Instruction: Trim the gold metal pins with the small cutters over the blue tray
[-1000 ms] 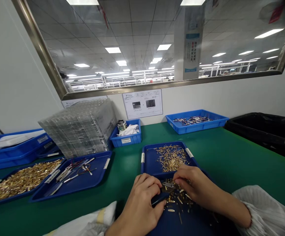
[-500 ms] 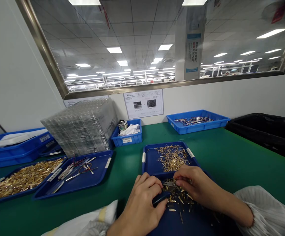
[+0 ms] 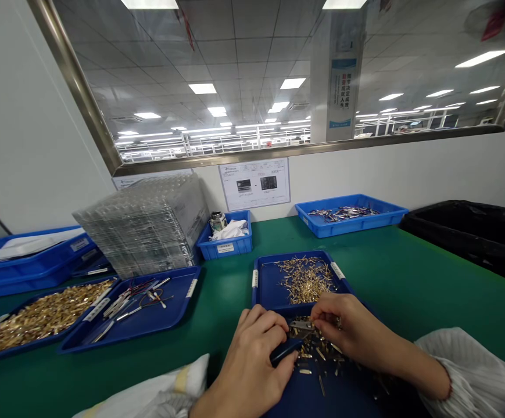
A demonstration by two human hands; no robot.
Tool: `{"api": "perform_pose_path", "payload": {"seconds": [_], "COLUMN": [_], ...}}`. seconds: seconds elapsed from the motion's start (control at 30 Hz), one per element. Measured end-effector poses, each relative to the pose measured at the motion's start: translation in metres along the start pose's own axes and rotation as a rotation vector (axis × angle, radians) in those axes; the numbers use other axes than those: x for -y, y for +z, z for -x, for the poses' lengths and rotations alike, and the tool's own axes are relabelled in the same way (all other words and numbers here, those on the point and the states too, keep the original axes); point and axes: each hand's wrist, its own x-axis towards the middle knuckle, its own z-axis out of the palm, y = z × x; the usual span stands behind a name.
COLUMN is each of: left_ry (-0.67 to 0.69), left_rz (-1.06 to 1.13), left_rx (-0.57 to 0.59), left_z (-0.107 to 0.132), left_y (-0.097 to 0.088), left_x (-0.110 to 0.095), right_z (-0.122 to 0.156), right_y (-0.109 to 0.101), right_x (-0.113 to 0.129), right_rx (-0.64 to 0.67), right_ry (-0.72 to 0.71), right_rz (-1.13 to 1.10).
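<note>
The bare left grip [image 3: 256,354] comes into the head view from about 7 o'clock, its forearm in a pale fabric sleeve [image 3: 160,392] and its knuckles pointing toward 1 o'clock. It lies palm down with the fingers [image 3: 272,324] curled inward and the thumb tucked under at 3 o'clock of the palm, closed in a pinch. The bare right grip [image 3: 350,331] comes in from 4 o'clock. Its wrist is bare and nearly straight, and its forearm runs back into a white ribbed sleeve [image 3: 470,371]. It reaches toward 10 o'clock, back of the hand up, fingertips [image 3: 322,318] drawn together in a tight pinch. The two sets of fingertips sit just beside each other, low in the middle of the view.
</note>
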Motion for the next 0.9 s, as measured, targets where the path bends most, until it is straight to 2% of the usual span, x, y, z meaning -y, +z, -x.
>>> {"api": "perform_pose_path", "payload": {"seconds": [0.67,0.9], "left_ry": [0.056,0.137], "left_rz": [0.025,0.050], "left_rx": [-0.076,-0.219], "left_z": [-0.0013,-0.0007], "left_y": [-0.0004,-0.0014], "left_x": [-0.0010,-0.0028], "right_z": [-0.0015,-0.0022], "right_y": [-0.0001,-0.0052], "right_x": [0.0032,0.0091], "right_rx": [-0.033,-0.161], "right_ry": [0.040,0.016], "right_rz": [-0.051,-0.184]}}
